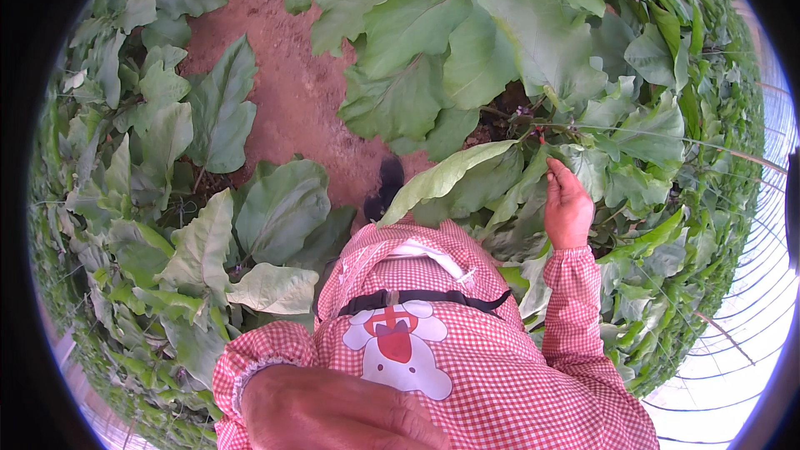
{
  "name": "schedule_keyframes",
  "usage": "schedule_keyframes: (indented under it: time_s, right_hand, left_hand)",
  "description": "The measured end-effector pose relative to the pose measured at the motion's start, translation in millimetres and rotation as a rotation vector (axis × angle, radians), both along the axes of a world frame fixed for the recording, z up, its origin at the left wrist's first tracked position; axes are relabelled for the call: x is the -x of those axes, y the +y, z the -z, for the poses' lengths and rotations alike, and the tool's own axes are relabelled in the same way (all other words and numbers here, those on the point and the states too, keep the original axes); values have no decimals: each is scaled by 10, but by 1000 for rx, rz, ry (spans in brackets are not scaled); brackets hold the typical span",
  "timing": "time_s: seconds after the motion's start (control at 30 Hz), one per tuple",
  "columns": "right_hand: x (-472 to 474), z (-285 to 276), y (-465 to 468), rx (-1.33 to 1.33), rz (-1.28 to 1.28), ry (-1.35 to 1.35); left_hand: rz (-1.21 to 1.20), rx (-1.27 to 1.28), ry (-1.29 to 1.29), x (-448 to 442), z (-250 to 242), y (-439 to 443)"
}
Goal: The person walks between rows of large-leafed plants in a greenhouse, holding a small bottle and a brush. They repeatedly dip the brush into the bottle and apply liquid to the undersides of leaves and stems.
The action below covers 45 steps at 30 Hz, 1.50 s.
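Note:
My right hand (pixel 567 206) reaches to the plant row on the right. Its thumb and forefinger are closed at the edge of a drooping green leaf (pixel 528 184), just below a small red thing (pixel 541 137) by the stem; whether they pinch the leaf is hard to tell. Purple flowers (pixel 524 111) sit on the stem nearby. My left hand (pixel 350 409) is close to the camera at the bottom, in front of my chest, its fingers partly cut off by the frame; I cannot tell if it holds anything. I wear a red-checked smock (pixel 500 356) with a black strap (pixel 431 295).
Broad-leaved plants, probably eggplants, stand in rows left (pixel 281 212) and right (pixel 650 137). Between them runs a reddish soil path (pixel 294 75), with my dark shoe (pixel 390 181) on it. A thin string (pixel 675 135) crosses the right row. Ribbed greenhouse sheeting (pixel 731 350) curves at far right.

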State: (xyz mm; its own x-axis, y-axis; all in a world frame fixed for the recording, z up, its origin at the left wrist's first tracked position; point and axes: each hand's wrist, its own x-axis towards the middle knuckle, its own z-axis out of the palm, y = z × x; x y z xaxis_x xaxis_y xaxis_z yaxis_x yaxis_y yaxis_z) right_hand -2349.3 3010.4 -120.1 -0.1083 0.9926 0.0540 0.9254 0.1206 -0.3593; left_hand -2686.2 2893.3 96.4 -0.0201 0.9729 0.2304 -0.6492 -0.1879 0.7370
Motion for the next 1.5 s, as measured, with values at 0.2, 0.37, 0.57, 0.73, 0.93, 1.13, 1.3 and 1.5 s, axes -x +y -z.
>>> schedule_keyframes:
  time_s: [0.2,0.37,0.57,0.73,0.93,1.13,1.3,1.5]
  right_hand:
    - [-25,-31,-9,-56,38,-4]
    - [-87,-61,10,-27,138,-90]
    - [96,-294,-22,-46,87,5]
    - [413,-705,-127,20,33,217]
    - [748,-1111,-83,26,10,383]
    - [1233,-1467,160,-57,-239,609]
    - [2256,-1770,439,-231,-513,1032]
    - [3471,-2458,646,-137,-824,1232]
  left_hand:
    - [61,-73,-6,-18,81,153]
    - [55,-1,-19,-96,10,204]
    - [249,-90,35,133,220,373]
    - [251,-123,222,359,391,423]
    - [120,-110,427,563,461,452]
    - [-252,-36,580,947,641,475]
    - [-439,137,570,1725,920,553]
    - [-263,50,580,2917,1227,946]
